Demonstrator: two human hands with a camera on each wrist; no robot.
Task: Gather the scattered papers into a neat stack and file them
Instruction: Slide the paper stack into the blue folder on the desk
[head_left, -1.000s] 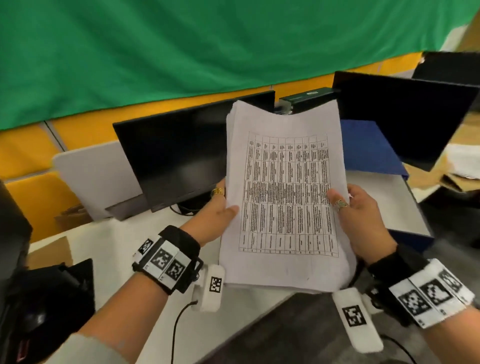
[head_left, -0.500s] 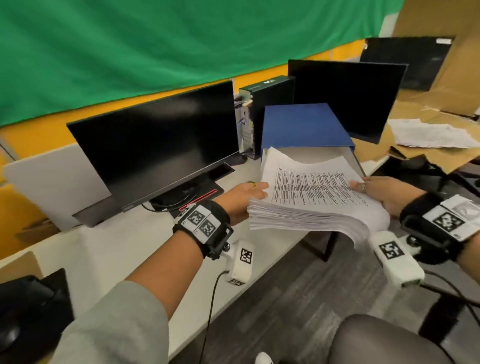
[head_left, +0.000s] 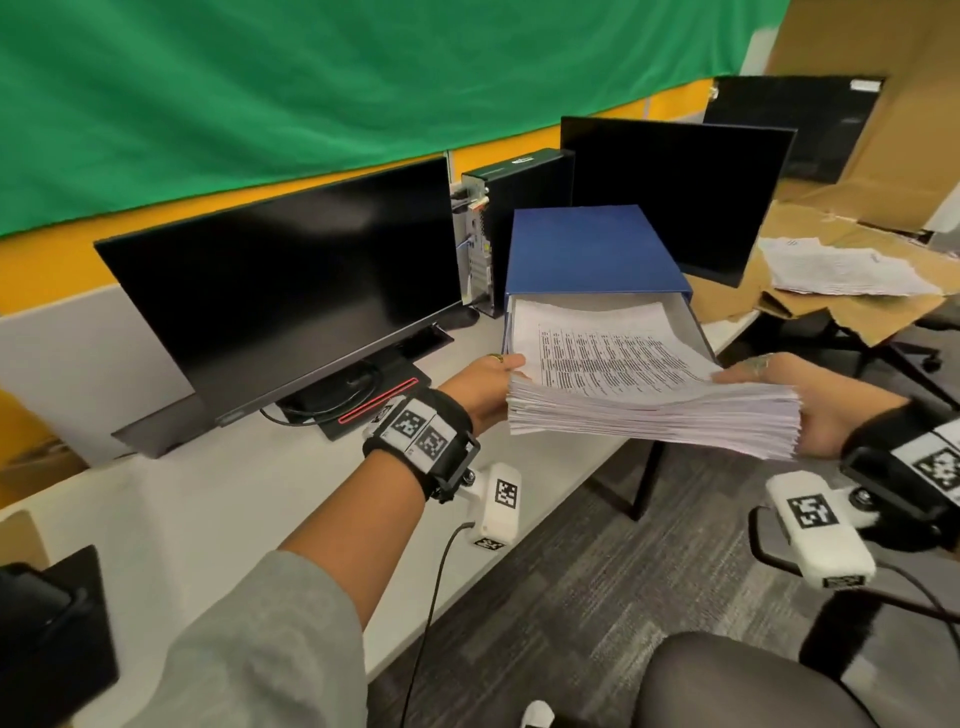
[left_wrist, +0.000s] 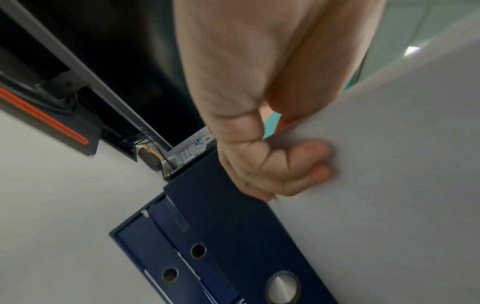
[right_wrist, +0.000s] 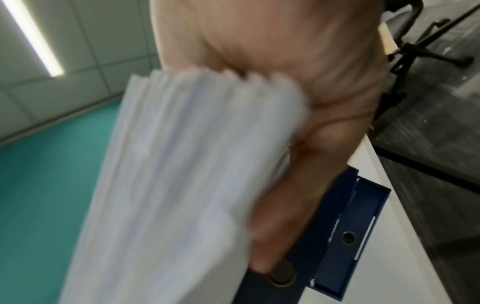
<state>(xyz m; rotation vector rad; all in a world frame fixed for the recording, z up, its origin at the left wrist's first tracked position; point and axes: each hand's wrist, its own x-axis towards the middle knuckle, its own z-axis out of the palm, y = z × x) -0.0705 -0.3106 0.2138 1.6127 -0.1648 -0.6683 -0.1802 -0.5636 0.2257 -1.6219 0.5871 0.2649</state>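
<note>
A thick stack of printed papers (head_left: 623, 374) hangs level just above the open blue binder (head_left: 587, 249), whose lid stands raised behind it. My left hand (head_left: 488, 387) grips the stack's left edge, thumb on top and fingers curled under the papers (left_wrist: 389, 164). My right hand (head_left: 810, 400) grips the right edge, fingers beneath the blurred stack (right_wrist: 182, 174). The binder's spine (left_wrist: 182, 246) shows under my left hand, and the binder (right_wrist: 345, 226) lies below my right.
The binder lies on a white desk (head_left: 218, 493) between two dark monitors (head_left: 291, 291) (head_left: 670, 192), beside a small black computer (head_left: 498, 218). More loose papers (head_left: 841, 270) lie on cardboard at the right. A chair back (head_left: 727, 686) is near me.
The stack went from held upright in front of me to lying flat. Both hands have carried it forward and down over the open binder.
</note>
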